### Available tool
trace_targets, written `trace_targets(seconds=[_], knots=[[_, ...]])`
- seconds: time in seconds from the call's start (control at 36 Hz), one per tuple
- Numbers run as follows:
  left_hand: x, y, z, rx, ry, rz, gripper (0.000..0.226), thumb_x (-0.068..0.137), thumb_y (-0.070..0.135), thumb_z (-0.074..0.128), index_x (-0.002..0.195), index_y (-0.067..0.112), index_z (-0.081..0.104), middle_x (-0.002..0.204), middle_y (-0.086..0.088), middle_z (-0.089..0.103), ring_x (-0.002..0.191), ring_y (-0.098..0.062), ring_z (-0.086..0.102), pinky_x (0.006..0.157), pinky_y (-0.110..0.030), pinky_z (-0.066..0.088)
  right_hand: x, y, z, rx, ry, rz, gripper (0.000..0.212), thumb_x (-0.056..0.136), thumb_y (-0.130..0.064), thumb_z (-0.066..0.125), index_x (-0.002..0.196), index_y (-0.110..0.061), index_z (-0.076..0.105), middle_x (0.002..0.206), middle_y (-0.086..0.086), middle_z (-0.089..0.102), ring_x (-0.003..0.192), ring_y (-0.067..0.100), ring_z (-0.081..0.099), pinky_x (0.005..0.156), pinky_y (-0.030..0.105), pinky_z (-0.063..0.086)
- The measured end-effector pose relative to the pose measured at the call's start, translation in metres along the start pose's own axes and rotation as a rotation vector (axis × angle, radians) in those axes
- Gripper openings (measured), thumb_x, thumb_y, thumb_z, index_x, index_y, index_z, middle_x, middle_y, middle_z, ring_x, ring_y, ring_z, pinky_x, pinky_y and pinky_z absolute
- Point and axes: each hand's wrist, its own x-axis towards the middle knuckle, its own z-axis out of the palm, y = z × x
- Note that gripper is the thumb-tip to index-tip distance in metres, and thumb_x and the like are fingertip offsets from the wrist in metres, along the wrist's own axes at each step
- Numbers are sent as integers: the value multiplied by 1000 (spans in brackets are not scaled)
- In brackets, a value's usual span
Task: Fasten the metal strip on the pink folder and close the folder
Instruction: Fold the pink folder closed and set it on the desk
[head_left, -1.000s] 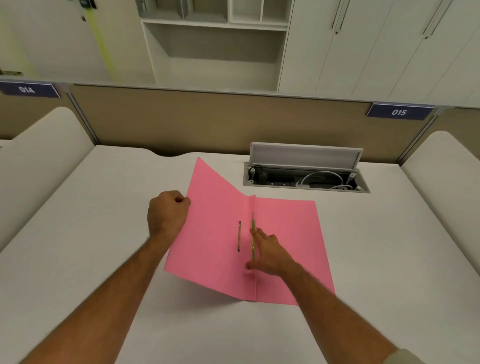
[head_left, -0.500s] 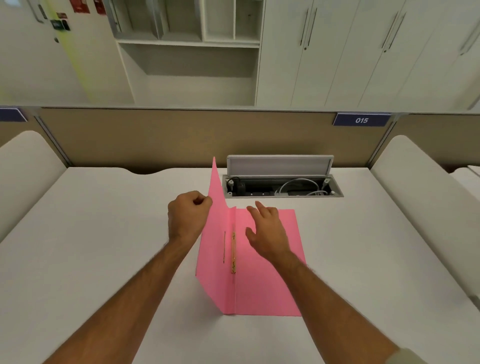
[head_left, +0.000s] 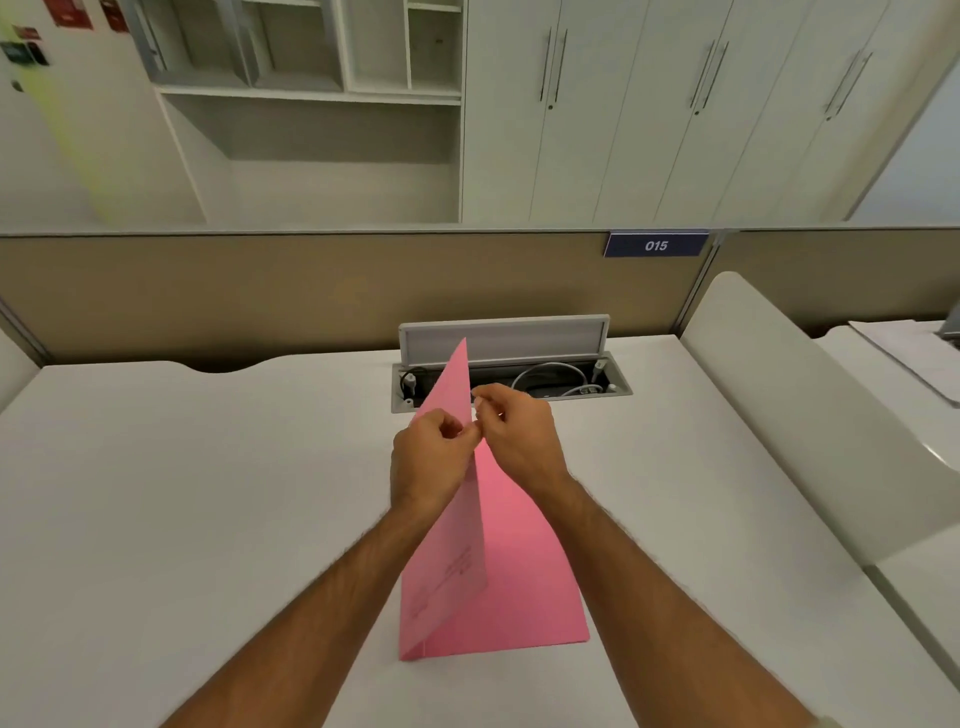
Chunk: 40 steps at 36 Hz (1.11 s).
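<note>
The pink folder lies on the white desk with its back cover flat and its front cover raised past upright, tilting to the right over the back cover. My left hand pinches the free edge of the raised cover near its top. My right hand is just right of that edge, fingers curled at the same spot and touching it. The raised cover hides the metal strip. Faint printed lines show on the outer face of the cover.
An open cable box with a raised grey lid and white cables sits in the desk just behind the folder. A beige partition with a sign "015" closes the back. A white side panel rises at the right.
The front cover has swung from lying open at the left up past vertical. My right hand left the metal strip and rose to the cover's edge beside my left hand. The camera shifted left.
</note>
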Motion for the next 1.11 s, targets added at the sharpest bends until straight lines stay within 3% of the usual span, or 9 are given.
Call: trace_targets(seconds=[0.17,0.36,0.5,0.61,0.67,0.86,0.97,1.03,1.11], knots=[[-6,5,25,18,-29,39,28,98,31,61,115,11,70,113,-4,72,87,-11,58,80,-24,47,1,5,-5,-57,18,74,27,101,-24,55,118,-11,72,112,4,76,94,17,70,86,27,54],[-8,-19,49,29,-151,65,25,101,37,54,111,18,68,112,-2,71,85,-10,63,69,-16,45,-1,24,-5,-198,26,165,20,96,-18,58,90,-10,75,87,4,75,75,16,68,81,35,61],[-9,-42,59,95,-233,59,27,100,37,55,112,16,68,116,-3,69,90,-12,61,75,-23,47,-11,34,-2,-285,26,218,23,96,-17,56,110,-7,71,109,7,70,90,19,67,85,28,54],[-6,-63,65,203,-280,17,36,96,40,60,122,16,64,125,-5,61,109,-19,55,89,-34,50,-19,46,3,-328,23,249,29,97,-18,57,123,-6,63,123,9,59,102,21,62,87,28,51],[-5,-71,66,286,-282,-22,42,93,47,62,125,20,61,129,-5,58,118,-24,49,98,-44,48,-22,54,8,-360,6,259,32,96,-18,58,125,-6,60,125,10,55,108,22,58,89,30,51],[-5,-96,61,515,-299,-164,67,87,58,64,140,21,45,145,-10,42,135,-31,36,108,-52,36,-32,80,20,-487,-77,302,42,87,-25,70,123,-12,53,126,10,50,118,26,44,99,39,45],[-6,-106,58,577,-304,-300,80,83,57,69,146,21,35,160,-18,17,145,-40,25,113,-58,34,-37,97,27,-538,-143,328,45,84,-22,71,123,-13,50,127,10,48,118,27,42,99,39,44],[-7,-110,56,575,-309,-358,84,82,54,73,147,20,32,162,-21,6,146,-43,24,112,-58,34,-41,106,31,-558,-176,342,45,84,-17,69,123,-12,49,128,12,48,118,28,42,98,39,44],[-7,-114,54,577,-313,-433,86,80,52,76,145,19,30,156,-23,12,139,-42,31,108,-56,39,-48,118,37,-556,-213,374,44,84,-15,67,124,-11,48,129,12,48,118,28,42,98,40,45]])
